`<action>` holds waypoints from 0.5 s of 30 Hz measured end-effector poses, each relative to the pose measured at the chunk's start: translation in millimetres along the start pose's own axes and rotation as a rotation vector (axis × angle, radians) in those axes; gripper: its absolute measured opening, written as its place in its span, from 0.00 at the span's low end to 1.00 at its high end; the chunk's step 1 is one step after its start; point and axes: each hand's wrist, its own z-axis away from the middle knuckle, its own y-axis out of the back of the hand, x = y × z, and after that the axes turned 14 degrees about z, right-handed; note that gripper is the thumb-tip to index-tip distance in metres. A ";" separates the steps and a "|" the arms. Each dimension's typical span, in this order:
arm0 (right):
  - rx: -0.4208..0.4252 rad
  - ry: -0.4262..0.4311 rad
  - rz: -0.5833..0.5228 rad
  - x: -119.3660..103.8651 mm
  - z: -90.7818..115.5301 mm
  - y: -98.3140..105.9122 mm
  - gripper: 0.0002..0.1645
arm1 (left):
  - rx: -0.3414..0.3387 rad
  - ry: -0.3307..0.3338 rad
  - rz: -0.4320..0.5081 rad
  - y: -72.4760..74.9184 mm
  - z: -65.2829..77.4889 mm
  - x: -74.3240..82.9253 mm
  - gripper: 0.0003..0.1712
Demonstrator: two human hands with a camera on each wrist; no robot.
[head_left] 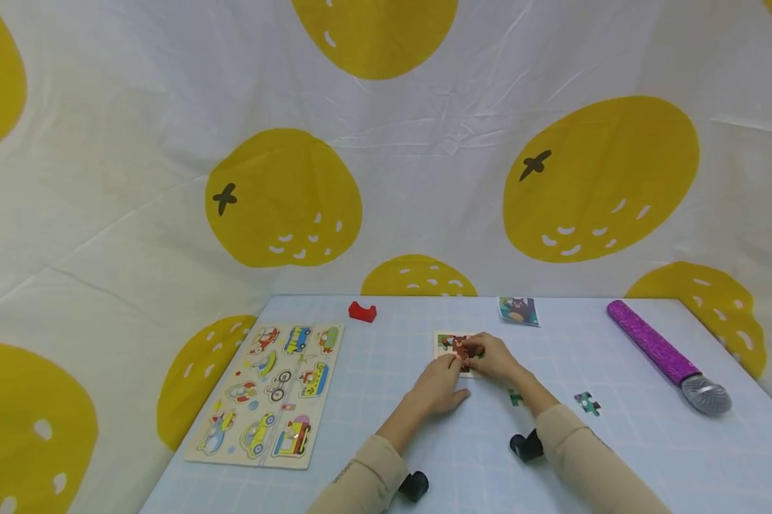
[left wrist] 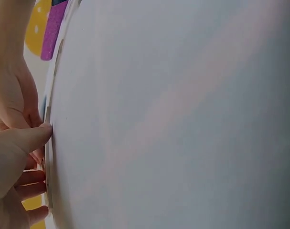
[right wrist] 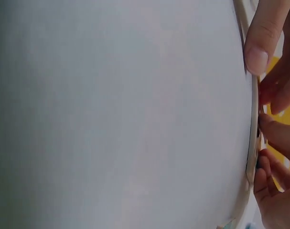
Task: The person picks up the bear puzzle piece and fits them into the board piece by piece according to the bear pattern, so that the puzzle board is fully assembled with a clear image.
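A small jigsaw puzzle (head_left: 446, 343) with a brown bear picture in a pale frame lies mid-table. My left hand (head_left: 437, 385) rests at its front left, fingertips touching the picture and thumb spread toward me. In the left wrist view the left thumb (left wrist: 37, 136) lies at the frame's edge. Over the puzzle's right part, my right hand (head_left: 494, 359) appears to pinch a puzzle piece between thumb and fingers, mostly covered by them. Two loose puzzle pieces lie nearby: a green one (head_left: 515, 397) beside my right forearm, another (head_left: 588, 403) farther right.
A wooden vehicle puzzle board (head_left: 232, 417) lies at left. Behind stand a red block (head_left: 362, 312) and a bear picture card (head_left: 519, 311). A purple glittery microphone (head_left: 658, 346) lies at right. Black devices (head_left: 414, 486) sit by my wrists. A fruit-print cloth (head_left: 424, 178) hangs behind the table.
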 end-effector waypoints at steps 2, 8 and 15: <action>0.020 -0.054 0.000 0.2 0.9 -0.1 0.22 | 0.003 0.029 -0.004 -0.5 -2.6 0.7 0.38; 0.094 -0.097 0.006 -1.4 5.3 -1.8 0.16 | -0.001 0.082 -0.038 -0.2 -10.6 1.1 0.44; 0.073 0.014 0.033 -5.0 12.6 -2.4 0.05 | 0.024 0.070 0.024 6.1 -18.4 -3.3 0.41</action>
